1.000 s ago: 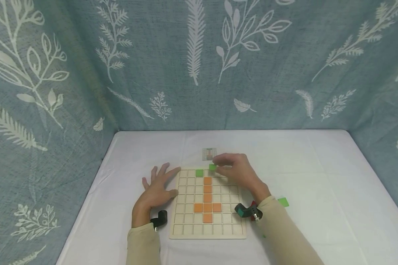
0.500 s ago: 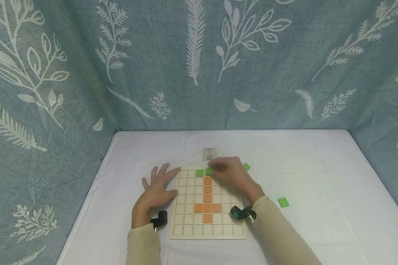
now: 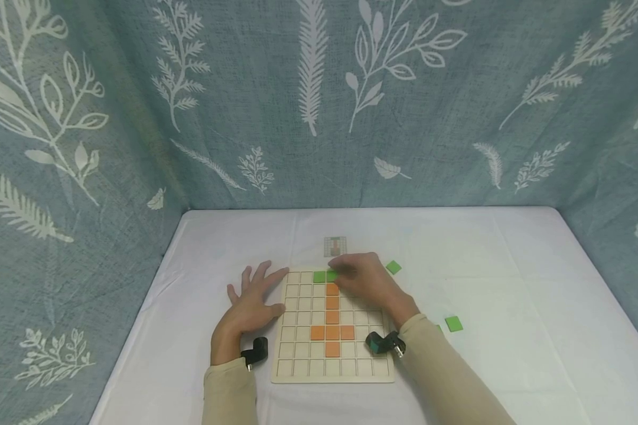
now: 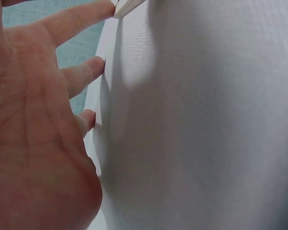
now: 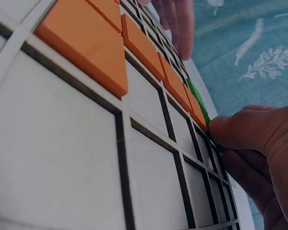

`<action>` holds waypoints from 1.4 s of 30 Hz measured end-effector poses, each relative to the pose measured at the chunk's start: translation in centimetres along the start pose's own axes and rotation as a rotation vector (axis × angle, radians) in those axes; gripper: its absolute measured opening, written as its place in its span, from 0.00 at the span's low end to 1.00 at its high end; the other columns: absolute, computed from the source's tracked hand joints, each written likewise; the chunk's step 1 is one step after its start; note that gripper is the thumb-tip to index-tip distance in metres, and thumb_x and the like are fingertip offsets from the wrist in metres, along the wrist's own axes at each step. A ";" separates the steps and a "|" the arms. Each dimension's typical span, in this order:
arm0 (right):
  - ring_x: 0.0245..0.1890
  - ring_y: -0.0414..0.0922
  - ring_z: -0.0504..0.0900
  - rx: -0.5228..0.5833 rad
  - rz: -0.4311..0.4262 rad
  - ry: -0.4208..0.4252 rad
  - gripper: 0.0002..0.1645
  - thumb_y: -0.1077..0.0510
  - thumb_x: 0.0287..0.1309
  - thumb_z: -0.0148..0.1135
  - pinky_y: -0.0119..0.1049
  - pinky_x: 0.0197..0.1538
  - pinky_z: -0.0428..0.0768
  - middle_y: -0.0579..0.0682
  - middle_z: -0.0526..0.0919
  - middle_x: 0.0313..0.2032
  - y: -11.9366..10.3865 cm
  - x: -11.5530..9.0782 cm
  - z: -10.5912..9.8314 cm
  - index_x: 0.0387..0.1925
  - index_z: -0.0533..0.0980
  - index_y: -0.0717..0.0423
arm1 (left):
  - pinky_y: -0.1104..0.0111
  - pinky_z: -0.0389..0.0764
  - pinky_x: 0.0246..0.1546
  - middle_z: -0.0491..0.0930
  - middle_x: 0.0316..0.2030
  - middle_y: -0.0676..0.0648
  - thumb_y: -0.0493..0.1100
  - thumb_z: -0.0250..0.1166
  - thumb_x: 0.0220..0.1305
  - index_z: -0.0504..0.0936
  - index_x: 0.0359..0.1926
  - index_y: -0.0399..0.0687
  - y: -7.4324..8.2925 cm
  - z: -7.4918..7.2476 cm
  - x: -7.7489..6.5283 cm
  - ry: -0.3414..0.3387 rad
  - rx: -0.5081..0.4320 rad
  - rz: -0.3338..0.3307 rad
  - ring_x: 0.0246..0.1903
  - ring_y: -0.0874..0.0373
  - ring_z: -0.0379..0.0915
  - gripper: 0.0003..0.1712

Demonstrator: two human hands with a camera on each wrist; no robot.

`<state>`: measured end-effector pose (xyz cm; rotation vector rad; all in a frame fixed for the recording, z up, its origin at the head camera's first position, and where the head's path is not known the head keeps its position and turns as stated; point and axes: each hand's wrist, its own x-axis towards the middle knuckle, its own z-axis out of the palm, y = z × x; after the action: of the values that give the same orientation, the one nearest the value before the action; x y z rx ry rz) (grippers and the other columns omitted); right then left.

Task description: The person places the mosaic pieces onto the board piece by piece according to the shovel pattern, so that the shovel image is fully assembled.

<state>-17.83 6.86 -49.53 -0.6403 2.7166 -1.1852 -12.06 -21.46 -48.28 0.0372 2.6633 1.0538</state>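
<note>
A pale wooden grid board (image 3: 300, 368) lies on the table with square cells. Orange tiles (image 3: 332, 317) form a column with a short crossbar on it. One green tile (image 3: 319, 277) sits in the top row. Beside it, a second green tile (image 3: 331, 275) is pinched by my right hand (image 3: 369, 278) over the neighbouring top-row cell, above the orange column; the fingertips hide part of it. In the right wrist view the thumb (image 5: 230, 132) presses at the green edge. My left hand (image 3: 252, 304) rests at the board's left edge, fingers spread, thumb and index touching the rim.
Behind the board lies a small card (image 3: 335, 247) printed with a grid pattern. Loose green tiles lie to the right, one near the far corner (image 3: 394, 267) and one farther out (image 3: 454, 323); another peeks from behind the right sleeve (image 3: 446, 366). A leaf-patterned curtain (image 3: 319, 106) surrounds the table.
My right hand has moved left and toward me, bringing the green tile from behind the board's far edge onto the top row. The left hand has stayed in place.
</note>
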 end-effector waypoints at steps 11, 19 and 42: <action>0.66 0.50 0.87 -0.022 -0.049 0.039 0.21 0.62 0.64 0.76 0.48 0.72 0.82 0.49 0.92 0.58 0.4 0.0 0.2 0.59 0.89 0.52 | 0.24 0.15 0.75 0.45 0.89 0.36 0.36 0.69 0.58 0.69 0.83 0.52 0.0 -0.1 0.1 -0.007 0.005 0.001 0.87 0.29 0.20 0.49; 0.66 0.49 0.87 -0.022 -0.034 0.036 0.21 0.60 0.65 0.75 0.48 0.72 0.83 0.47 0.92 0.59 0.1 -0.1 0.0 0.59 0.88 0.51 | 0.24 0.15 0.75 0.45 0.88 0.36 0.36 0.69 0.58 0.70 0.83 0.52 0.0 -0.1 0.1 -0.008 0.002 0.000 0.87 0.29 0.21 0.49; 0.58 0.53 0.91 -0.011 -0.003 0.225 0.24 0.56 0.62 0.81 0.57 0.68 0.85 0.50 0.93 0.55 3.4 -5.8 -8.0 0.59 0.89 0.52 | 0.23 0.17 0.75 0.47 0.88 0.35 0.37 0.69 0.56 0.71 0.82 0.50 -0.1 0.1 0.2 0.015 -0.002 0.009 0.87 0.28 0.22 0.49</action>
<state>-15.84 16.73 -46.88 -0.5418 2.9070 -1.3182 -12.20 -21.47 -48.43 0.0404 2.6781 1.0639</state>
